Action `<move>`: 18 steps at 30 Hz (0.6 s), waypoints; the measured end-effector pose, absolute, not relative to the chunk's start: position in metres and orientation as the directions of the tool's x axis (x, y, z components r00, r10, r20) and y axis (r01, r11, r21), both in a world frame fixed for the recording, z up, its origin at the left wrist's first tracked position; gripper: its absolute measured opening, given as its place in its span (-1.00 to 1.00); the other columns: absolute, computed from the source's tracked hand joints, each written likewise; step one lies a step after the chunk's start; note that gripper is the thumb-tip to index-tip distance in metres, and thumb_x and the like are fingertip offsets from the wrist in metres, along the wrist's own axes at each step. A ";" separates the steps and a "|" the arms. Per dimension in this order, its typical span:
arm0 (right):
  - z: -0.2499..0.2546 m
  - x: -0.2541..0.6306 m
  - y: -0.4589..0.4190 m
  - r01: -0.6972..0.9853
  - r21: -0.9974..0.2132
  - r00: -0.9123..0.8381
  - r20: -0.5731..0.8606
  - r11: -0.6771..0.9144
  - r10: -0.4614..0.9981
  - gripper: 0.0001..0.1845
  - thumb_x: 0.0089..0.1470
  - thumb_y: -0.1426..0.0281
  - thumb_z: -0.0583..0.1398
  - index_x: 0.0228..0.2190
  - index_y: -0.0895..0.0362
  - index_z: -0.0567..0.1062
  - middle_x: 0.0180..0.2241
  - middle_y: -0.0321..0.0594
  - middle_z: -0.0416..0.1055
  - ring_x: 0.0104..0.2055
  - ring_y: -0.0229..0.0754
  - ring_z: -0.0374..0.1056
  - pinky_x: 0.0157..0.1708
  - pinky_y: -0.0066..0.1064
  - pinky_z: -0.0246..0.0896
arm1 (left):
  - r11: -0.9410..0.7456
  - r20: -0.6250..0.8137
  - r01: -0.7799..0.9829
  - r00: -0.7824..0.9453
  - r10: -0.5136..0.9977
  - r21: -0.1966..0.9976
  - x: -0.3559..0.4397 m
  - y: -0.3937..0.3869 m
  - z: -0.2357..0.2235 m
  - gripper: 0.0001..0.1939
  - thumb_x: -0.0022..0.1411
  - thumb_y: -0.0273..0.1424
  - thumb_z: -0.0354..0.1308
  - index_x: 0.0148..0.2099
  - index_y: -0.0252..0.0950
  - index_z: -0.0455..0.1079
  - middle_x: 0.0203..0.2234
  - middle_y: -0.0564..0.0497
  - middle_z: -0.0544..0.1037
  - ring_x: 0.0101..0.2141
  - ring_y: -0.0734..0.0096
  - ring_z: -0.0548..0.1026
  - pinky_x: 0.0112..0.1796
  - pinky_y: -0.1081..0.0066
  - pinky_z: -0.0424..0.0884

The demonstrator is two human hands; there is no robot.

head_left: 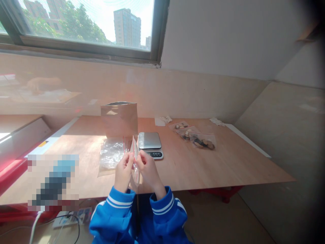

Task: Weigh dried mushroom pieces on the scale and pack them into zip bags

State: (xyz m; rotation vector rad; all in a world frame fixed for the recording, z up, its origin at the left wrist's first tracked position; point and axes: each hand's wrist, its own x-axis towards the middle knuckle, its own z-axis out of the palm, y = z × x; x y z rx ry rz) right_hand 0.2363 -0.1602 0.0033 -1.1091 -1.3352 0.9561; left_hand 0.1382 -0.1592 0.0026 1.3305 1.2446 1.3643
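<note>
Between my two hands, over the table's front edge, is a clear zip-lock bag (135, 145) with a red seal line. My left hand (124, 169) pinches one side of it, fingers closed. On the other side my right hand (148, 169) grips it too, fingertips pressed together. Just behind my right hand stands a digital kitchen scale (149, 140) with a bare silver plate. A stack of clear zip-lock bags (111, 154) lies left of the scale. An open brown paper pouch (119, 120) stands upright behind the stack.
Several filled zip-lock bags (203, 140) with dark and tan pieces lie to the right on the wooden table (228, 162). White scraps (164, 120) lie along the back. A blurred-out object (54, 183) with a white cable (34, 225) sits at the front left.
</note>
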 end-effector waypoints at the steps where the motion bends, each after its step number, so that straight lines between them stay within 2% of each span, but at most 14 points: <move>1: 0.002 0.236 -0.160 0.087 -0.968 0.051 0.241 0.236 0.969 -0.70 0.05 0.32 0.06 -0.61 0.06 0.05 -0.64 -0.44 -0.01 -0.57 -0.31 -0.06 -0.56 -0.45 -0.13 | -0.158 0.165 0.081 -0.081 0.983 0.984 0.139 -0.160 0.003 -0.63 0.16 -0.06 0.09 -0.38 -0.30 0.38 -0.58 0.10 0.35 -0.53 0.49 0.29 -0.47 0.50 0.24; 4: -0.001 0.241 -0.158 0.089 -0.964 0.093 0.260 0.252 0.961 -0.71 0.04 0.32 0.06 -0.61 0.06 0.05 -0.63 -0.44 -0.03 -0.56 -0.33 -0.08 -0.56 -0.47 -0.15 | -0.157 0.168 0.109 -0.092 0.982 0.982 0.138 -0.160 0.004 -0.63 0.16 -0.07 0.09 -0.43 -0.29 0.34 -0.62 0.12 0.33 -0.57 0.51 0.28 -0.50 0.51 0.22; 9: -0.007 0.271 -0.151 0.036 -0.965 0.375 0.253 0.259 0.892 -0.67 0.10 0.25 0.02 -0.60 0.05 0.03 -0.63 -0.46 -0.09 -0.57 -0.33 -0.12 -0.57 -0.48 -0.15 | -0.168 0.213 0.190 -0.251 0.944 0.967 0.111 -0.154 0.008 -0.58 0.19 -0.10 0.06 -0.56 -0.27 0.18 -0.71 0.15 0.22 -0.62 0.55 0.21 -0.57 0.55 0.15; 12: -0.003 0.279 -0.153 -0.081 -0.968 0.356 0.194 0.237 0.914 -0.64 0.12 0.17 0.02 -0.58 0.05 0.04 -0.65 -0.48 -0.08 -0.61 -0.35 -0.13 -0.62 -0.49 -0.15 | -0.178 0.215 0.194 -0.193 0.958 0.965 0.101 -0.152 0.011 -0.60 0.18 -0.13 0.07 -0.57 -0.28 0.20 -0.69 0.13 0.25 -0.61 0.56 0.24 -0.59 0.57 0.17; 18: 0.020 0.260 -0.167 -0.394 -0.901 0.276 0.070 0.179 0.959 -0.72 0.05 0.21 0.02 -0.54 0.04 0.01 -0.63 -0.48 -0.13 -0.66 -0.37 -0.21 -0.71 -0.52 -0.23 | -0.103 0.096 -0.016 -0.235 0.967 0.995 0.107 -0.151 0.009 -0.61 0.17 -0.10 0.03 -0.54 -0.29 0.21 -0.68 0.11 0.30 -0.64 0.55 0.30 -0.66 0.56 0.19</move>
